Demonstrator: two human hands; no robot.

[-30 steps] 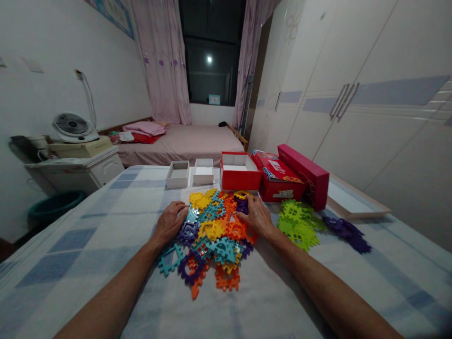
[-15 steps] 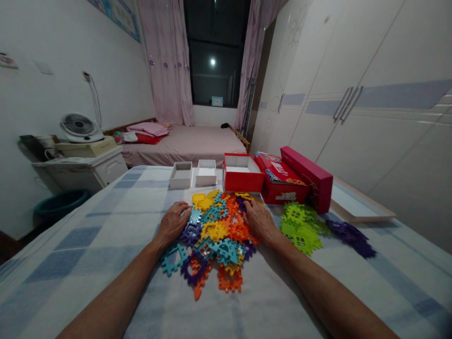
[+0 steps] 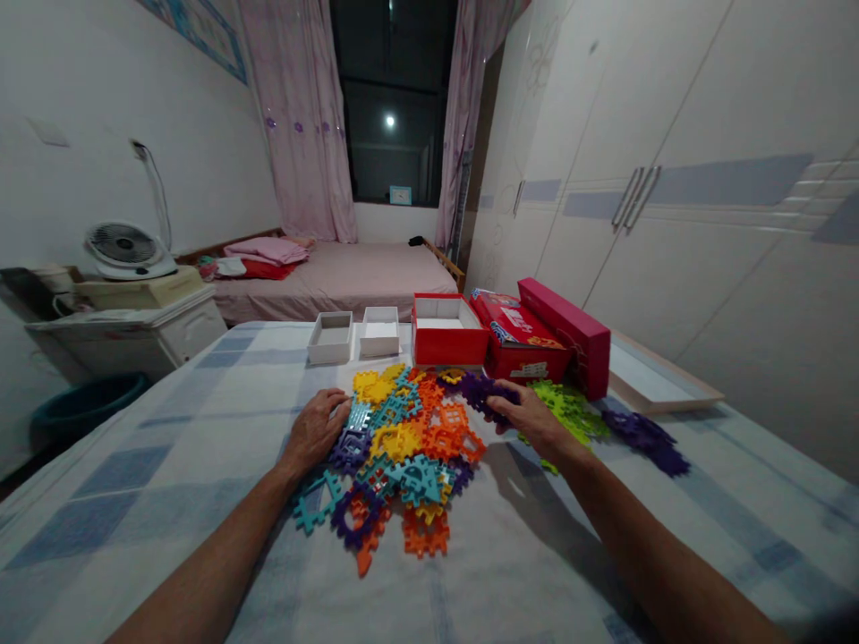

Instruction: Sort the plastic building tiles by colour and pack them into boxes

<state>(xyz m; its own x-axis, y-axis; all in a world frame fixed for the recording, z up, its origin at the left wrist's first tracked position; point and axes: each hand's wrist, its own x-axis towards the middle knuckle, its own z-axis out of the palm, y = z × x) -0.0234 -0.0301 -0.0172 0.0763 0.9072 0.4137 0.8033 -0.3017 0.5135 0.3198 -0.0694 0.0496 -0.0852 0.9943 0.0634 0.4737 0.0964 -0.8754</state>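
A heap of interlocking plastic pieces (image 3: 399, 438) in yellow, teal, orange and purple lies on the checked cloth. My left hand (image 3: 315, 432) rests at the heap's left edge, fingers lying loosely against it with nothing held. Between the thumb and fingers of my right hand (image 3: 527, 413) is a purple interlocking plastic piece (image 3: 481, 392), lifted off the heap's right side. Just beyond that hand lies a pile of lime green pieces (image 3: 570, 409), partly hidden by the hand and forearm. Farther right is a purple pile (image 3: 646, 441).
Along the back stand two small white boxes (image 3: 330, 351) and an open red box (image 3: 448, 347). A printed red box (image 3: 527, 365) with a long crimson box (image 3: 567, 335) leaning on it stands right of them. A shallow wood-edged tray (image 3: 691, 400) lies far right.
My right hand has lifted from the heap and moved right with a purple piece pinched in it. My left hand stays by the heap. The view has turned slightly right.
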